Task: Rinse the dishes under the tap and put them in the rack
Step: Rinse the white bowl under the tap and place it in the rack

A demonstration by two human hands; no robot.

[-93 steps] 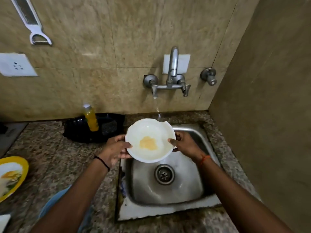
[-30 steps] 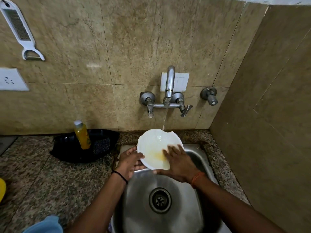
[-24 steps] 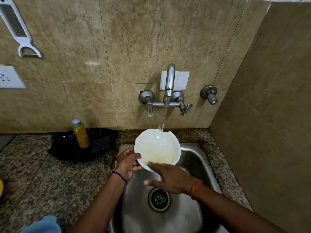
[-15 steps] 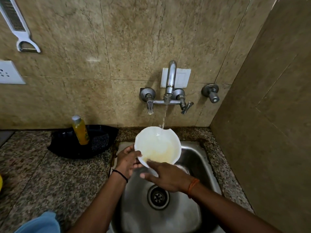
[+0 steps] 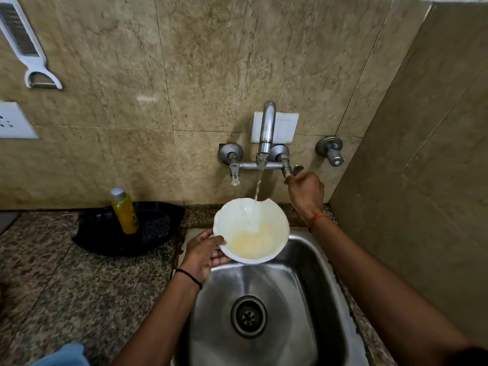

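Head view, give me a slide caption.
Left hand holds stained white bowl under running tap; right hand grips tap lever.

Left hand [image 5: 202,256] holds bowl [image 5: 250,231] under tap [image 5: 266,128]; right hand [image 5: 306,190] grips handle [image 5: 295,170].

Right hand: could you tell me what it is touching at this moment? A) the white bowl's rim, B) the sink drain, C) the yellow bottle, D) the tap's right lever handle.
D: the right hand is raised to the tap's right lever handle, fingers on it, while the left hand alone holds the white bowl under the water stream.
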